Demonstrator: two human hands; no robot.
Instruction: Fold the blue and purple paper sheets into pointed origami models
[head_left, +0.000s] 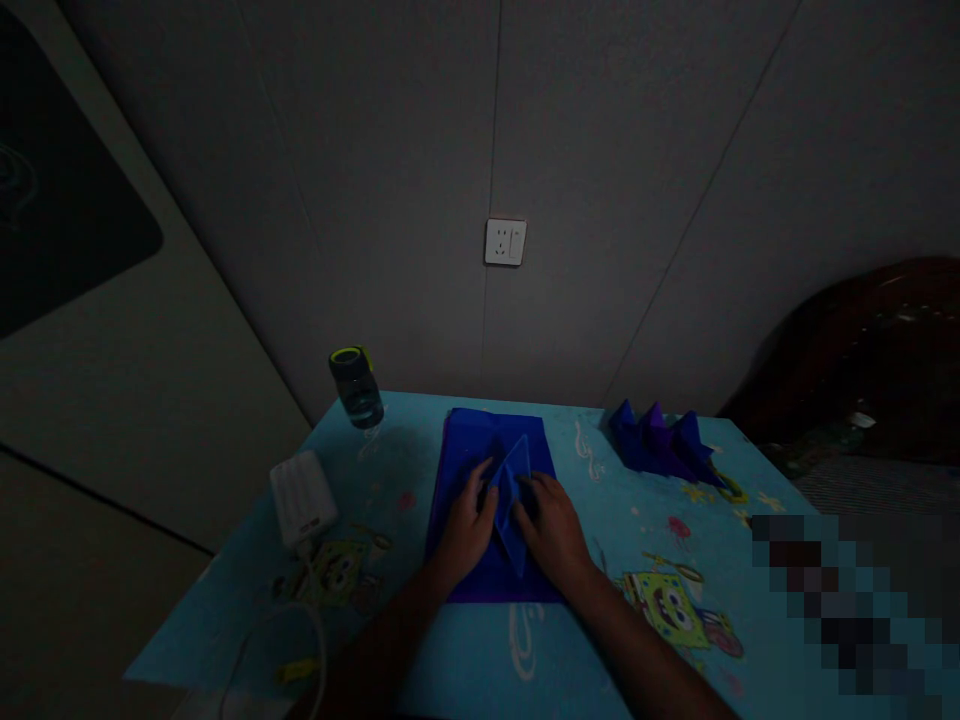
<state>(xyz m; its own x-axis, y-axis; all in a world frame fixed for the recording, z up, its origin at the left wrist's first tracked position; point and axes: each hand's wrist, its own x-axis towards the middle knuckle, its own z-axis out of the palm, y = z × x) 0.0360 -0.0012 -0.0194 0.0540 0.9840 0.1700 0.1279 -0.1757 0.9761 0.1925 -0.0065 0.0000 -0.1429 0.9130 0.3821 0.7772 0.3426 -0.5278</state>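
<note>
Two bare arms came up from the bottom edge. The left hand (466, 525) and right hand (553, 530) wore no gloves. Any rings seemed hidden by the dark.

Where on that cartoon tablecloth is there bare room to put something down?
Bare cloth lies between the blue paper stack and the folded paper shapes, and between the white power bank and the stack. Both hands, left and right, crowd the middle.
</note>
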